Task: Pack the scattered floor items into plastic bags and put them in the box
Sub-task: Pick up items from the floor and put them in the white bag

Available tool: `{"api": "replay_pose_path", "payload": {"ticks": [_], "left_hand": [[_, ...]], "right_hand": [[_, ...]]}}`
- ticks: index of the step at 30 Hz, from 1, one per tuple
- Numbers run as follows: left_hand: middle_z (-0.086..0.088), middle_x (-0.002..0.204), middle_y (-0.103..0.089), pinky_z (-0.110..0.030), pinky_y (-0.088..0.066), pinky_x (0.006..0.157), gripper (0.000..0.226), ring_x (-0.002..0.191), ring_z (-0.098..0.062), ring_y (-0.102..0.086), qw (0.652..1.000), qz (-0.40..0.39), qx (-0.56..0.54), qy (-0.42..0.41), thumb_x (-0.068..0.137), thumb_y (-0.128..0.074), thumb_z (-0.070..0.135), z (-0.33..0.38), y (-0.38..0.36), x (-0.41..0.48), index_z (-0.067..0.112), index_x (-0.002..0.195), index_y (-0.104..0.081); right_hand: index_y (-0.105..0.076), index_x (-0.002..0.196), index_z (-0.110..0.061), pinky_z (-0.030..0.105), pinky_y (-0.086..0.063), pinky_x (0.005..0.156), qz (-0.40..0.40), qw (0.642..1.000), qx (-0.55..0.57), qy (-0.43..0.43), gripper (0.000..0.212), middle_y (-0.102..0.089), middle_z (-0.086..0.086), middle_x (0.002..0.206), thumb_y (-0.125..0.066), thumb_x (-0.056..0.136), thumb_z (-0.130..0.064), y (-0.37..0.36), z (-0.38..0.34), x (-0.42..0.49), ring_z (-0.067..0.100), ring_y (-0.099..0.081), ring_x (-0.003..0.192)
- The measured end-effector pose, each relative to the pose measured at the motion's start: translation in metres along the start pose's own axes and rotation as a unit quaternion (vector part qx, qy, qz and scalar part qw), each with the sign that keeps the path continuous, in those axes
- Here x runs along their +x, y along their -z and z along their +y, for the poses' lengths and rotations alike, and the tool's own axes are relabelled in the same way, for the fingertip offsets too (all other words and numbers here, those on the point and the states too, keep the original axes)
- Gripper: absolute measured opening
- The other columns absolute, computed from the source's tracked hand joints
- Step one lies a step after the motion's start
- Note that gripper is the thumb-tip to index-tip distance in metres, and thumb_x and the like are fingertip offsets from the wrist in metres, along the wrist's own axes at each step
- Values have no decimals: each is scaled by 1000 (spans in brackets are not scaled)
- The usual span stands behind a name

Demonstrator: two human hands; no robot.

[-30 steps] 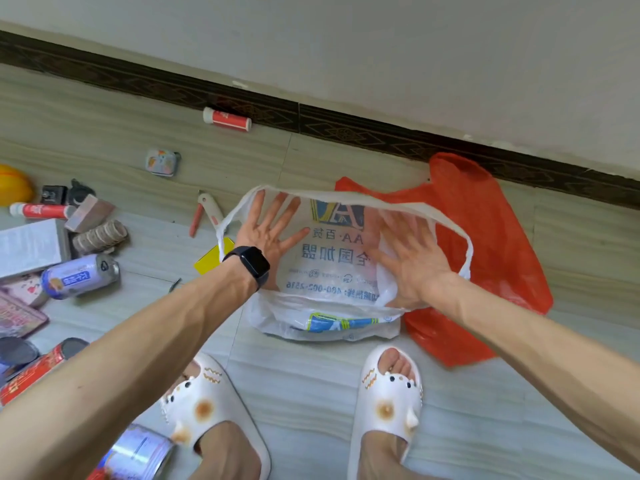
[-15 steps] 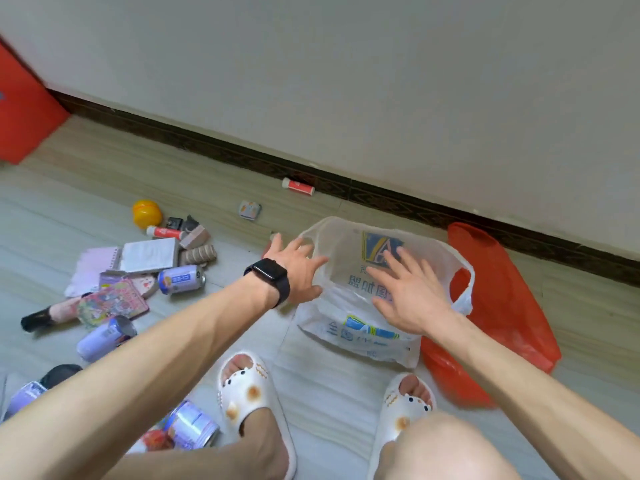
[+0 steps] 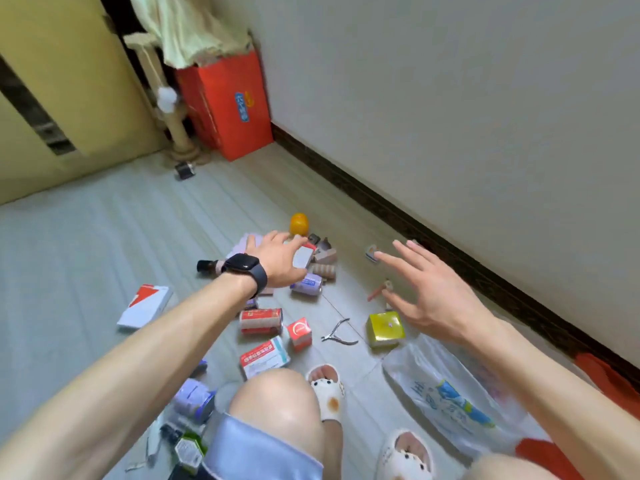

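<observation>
My left hand (image 3: pixel 280 259), with a black watch on the wrist, reaches into the pile of scattered items, and its fingers curl round a small white box (image 3: pixel 303 257). My right hand (image 3: pixel 427 292) hovers open with spread fingers above the floor and holds nothing. The white plastic bag (image 3: pixel 446 393) lies on the floor at the lower right, with a red plastic bag (image 3: pixel 604 375) under it by the wall. A tall red box (image 3: pixel 228 105) stands in the far corner. Near the pile lie an orange ball (image 3: pixel 299 224), a purple can (image 3: pixel 308 284) and a red can (image 3: pixel 261 320).
A yellow box (image 3: pixel 385 329), nail nippers (image 3: pixel 337 333), a small red box (image 3: pixel 299 332), a medicine box (image 3: pixel 265 356) and a white-and-red box (image 3: pixel 145 306) lie around my knee. More cans and small items sit at the lower left. A cat scratching post (image 3: pixel 173 109) stands beside the red box.
Both hands have left the white bag. The view swung left; my left hand reached into the pile and took hold of the white box, while my right hand lifted free.
</observation>
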State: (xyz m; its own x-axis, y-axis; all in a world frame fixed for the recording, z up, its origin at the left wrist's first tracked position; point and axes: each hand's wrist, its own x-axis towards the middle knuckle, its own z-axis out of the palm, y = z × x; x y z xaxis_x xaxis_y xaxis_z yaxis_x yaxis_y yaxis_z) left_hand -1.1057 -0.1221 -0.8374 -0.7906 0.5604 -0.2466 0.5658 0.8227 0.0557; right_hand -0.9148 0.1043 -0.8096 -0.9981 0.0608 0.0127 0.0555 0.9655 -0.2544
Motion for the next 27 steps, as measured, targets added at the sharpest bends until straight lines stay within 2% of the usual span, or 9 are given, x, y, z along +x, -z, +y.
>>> {"api": "replay_pose_path", "payload": {"ticks": [3, 8, 11, 15, 17, 20, 23, 25, 27], "left_hand": [[-1, 153, -35, -55, -21, 113, 69, 142, -23, -28, 998, -18, -15, 57, 84, -52, 53, -33, -33, -9, 39, 147, -31], [-2, 154, -32, -50, -21, 111, 72, 143, -25, -27, 985, -107, -65, 122, 82, -56, 57, -56, -101, -19, 38, 147, -31], [-2, 153, -32, -48, -29, 108, 72, 138, -29, -33, 973, -150, -83, 152, 80, -56, 56, -62, -143, -16, 39, 146, -33], [-8, 157, -14, -46, -37, 105, 83, 132, -40, -38, 941, -157, -164, 250, 74, -61, 65, -68, -186, 4, 42, 147, -26], [-17, 155, -13, -42, -38, 105, 90, 128, -43, -44, 894, -117, -261, 346, 76, -65, 61, -69, -199, 19, 37, 150, -19], [-22, 145, -33, -43, -39, 105, 96, 124, -41, -49, 768, -65, -406, 490, 77, -71, 57, -75, -217, 46, 21, 150, -19], [-19, 135, -48, -45, -45, 101, 102, 117, -38, -54, 664, -54, -492, 560, 66, -76, 64, -82, -239, 66, 15, 142, -29], [-16, 129, -52, -44, -55, 88, 117, 107, -36, -60, 613, -46, -541, 574, 45, -78, 69, -89, -258, 76, 19, 139, -29], [-14, 121, -58, -41, -60, 66, 114, 93, -33, -67, 557, -23, -590, 583, 36, -82, 59, -93, -267, 83, 23, 131, -31]], "right_hand": [[-27, 153, -42, 38, -20, 122, -39, 998, -22, 33, 65, -22, -1, 164, -49, 92, -53, -11, -13, 30, 19, -14, 152], [-17, 155, -41, 37, -19, 122, -122, 988, -64, 76, 68, -18, -1, 165, -47, 95, -52, -48, -28, 69, 20, -13, 152], [-14, 155, -40, 39, -21, 121, -182, 976, -72, 91, 69, -14, 1, 165, -47, 96, -51, -83, -33, 89, 21, -12, 152], [-14, 156, -39, 43, -20, 120, -235, 966, -70, 78, 68, -12, 2, 166, -46, 96, -48, -145, -29, 116, 25, -8, 152], [-15, 156, -39, 46, -17, 120, -254, 962, -72, 64, 67, -10, 4, 166, -46, 96, -47, -178, -24, 131, 28, -4, 152], [-7, 157, -37, 48, -15, 120, -271, 960, -58, 38, 72, -6, 10, 165, -46, 96, -46, -221, -19, 159, 31, -3, 152], [-1, 157, -32, 47, -16, 120, -266, 964, -32, 2, 80, -1, 15, 165, -50, 95, -45, -258, -18, 195, 33, -5, 151], [-7, 157, -27, 45, -22, 118, -252, 967, -20, -31, 80, -9, 15, 163, -53, 94, -44, -280, -16, 220, 34, -15, 148], [-16, 155, -21, 43, -33, 108, -238, 969, -30, -55, 75, -26, 12, 156, -55, 93, -40, -297, -15, 236, 33, -31, 137]]}}
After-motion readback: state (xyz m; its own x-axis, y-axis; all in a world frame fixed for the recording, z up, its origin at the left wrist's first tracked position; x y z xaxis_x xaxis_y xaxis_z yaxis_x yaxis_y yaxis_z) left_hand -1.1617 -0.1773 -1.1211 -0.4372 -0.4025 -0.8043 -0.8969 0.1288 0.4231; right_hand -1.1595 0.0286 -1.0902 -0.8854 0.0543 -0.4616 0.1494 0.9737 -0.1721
